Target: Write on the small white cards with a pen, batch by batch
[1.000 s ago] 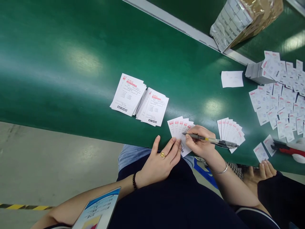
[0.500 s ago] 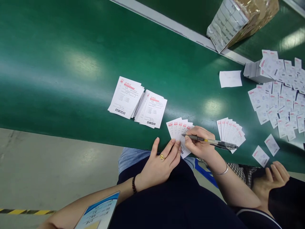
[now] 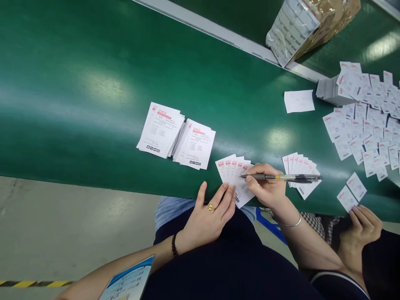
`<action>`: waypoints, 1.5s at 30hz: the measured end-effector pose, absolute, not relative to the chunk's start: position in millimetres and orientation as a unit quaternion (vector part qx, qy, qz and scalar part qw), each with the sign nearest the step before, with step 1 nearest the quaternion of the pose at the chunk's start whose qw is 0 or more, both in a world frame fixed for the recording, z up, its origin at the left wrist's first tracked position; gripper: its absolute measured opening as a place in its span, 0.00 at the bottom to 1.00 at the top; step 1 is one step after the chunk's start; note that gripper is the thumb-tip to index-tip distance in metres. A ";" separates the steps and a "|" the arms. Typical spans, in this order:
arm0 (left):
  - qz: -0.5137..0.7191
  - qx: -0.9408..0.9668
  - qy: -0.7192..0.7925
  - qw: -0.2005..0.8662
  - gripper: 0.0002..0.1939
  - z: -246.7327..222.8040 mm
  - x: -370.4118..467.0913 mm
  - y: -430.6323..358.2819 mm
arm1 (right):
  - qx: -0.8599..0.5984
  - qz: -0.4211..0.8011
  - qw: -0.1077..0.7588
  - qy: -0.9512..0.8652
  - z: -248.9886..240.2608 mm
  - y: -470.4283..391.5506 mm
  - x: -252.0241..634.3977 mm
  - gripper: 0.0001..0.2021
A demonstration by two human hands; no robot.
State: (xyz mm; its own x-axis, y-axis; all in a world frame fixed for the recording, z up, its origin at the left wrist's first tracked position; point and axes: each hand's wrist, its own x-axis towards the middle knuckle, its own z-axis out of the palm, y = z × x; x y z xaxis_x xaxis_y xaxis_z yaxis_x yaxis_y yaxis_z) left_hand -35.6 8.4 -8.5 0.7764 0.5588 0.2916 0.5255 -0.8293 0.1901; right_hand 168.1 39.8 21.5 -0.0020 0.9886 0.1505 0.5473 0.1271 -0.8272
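Fingers of the right hand (image 3: pixel 268 185) grip a pen (image 3: pixel 300 178), tip at a fan of certificates (image 3: pixel 230 170) along the worktop (image 3: pixel 93 137); the left hand (image 3: pixel 206 216) lies outstretched, steadying them. Probably marking, though ink isn't discernible; the next stroke wants them kept still.

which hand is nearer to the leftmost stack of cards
Left. The left hand lies below and right of the leftmost stack in the view; the right hand, holding a pen, is farther right.

Head cam looks fwd/down over green tbl (image 3: pixel 93 137).
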 end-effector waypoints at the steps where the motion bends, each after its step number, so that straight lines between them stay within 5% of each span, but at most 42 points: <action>1: 0.171 0.941 0.288 0.047 0.20 -9.2 -35.4 7.9 | -0.601 0.297 0.385 -0.635 23.0 38.7 169.3 0.03; 45: 0.168 0.941 0.285 0.065 0.22 -6.6 -36.0 9.1 | -0.595 0.177 0.341 -0.707 15.7 28.9 162.9 0.05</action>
